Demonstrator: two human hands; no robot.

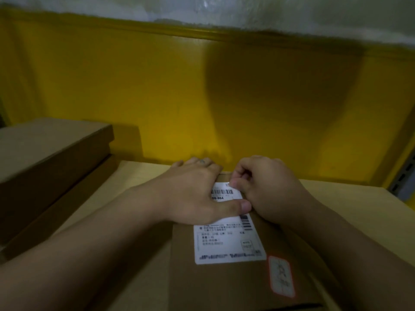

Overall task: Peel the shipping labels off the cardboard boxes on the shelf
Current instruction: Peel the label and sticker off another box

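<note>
- Brown cardboard makes up the box (224, 286) lying flat on the pale shelf (139, 176), at about five o'clock from the middle of the view.
- A white label (224, 241) with barcodes and small print is stuck on the box top, running from its middle towards the far edge at twelve o'clock.
- The left hand (193, 194) lies flat on the box at the label's ten o'clock side. Its fingers are stretched out over the far edge, and its thumb (243, 207) presses across the label; it grips nothing.
- A ring (202, 162) shows on one of its fingers.
- The right hand (269, 189) sits at the label's two o'clock corner with its fingers curled in tight, pinching the label's edge there. How much of the corner is lifted I cannot tell.
- A small sticker (281, 276) with an orange-red border sits on the box at the label's five o'clock corner, just beside it.
- Two more flat boxes (49, 149) are stacked at nine o'clock, well apart from the hands.
- A yellow wall (157, 86) rises behind the shelf at twelve o'clock.
- A grey slotted metal post (404, 176) stands at three o'clock.
</note>
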